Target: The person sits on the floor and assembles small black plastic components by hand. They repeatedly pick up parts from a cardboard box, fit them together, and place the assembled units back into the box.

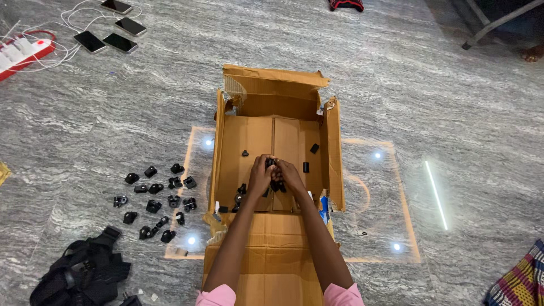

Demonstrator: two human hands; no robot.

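Left hand (260, 175) and right hand (289, 174) both pinched shut on one small black plastic part (271, 164) over cardboard box (334, 153); keep it low, loose pieces below.

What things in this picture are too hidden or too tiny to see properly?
Head view only:
- The small black part between the left hand and right hand: fingers hide its shape.
- Black pieces on the floor: too small for detail.
- Striped cloth: cut off by the corner.
- Cardboard box near end: arms cover it.
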